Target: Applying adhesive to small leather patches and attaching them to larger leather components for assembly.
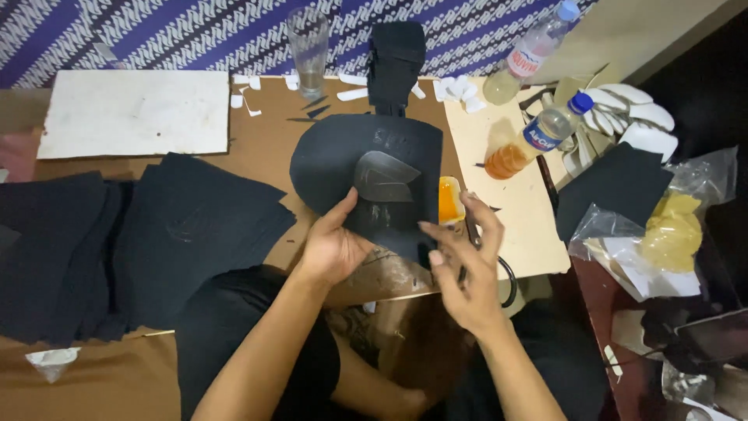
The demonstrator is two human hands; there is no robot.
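Note:
My left hand presses on the near edge of a large dark foam sheet with a rounded end, lying on the brown table. A smaller grey shiny cut piece sits on that sheet just above my left fingers. My right hand hovers to the right of the sheet with its fingers spread, and a thin dark tool runs down past the palm. Whether the fingers grip that tool is unclear. A small container of orange glue stands between the sheet and my right hand.
Stacks of black foam sheets cover the left. A white board, a glass and a black pouch stand at the back. Two plastic bottles, white cut-outs and plastic bags crowd the right.

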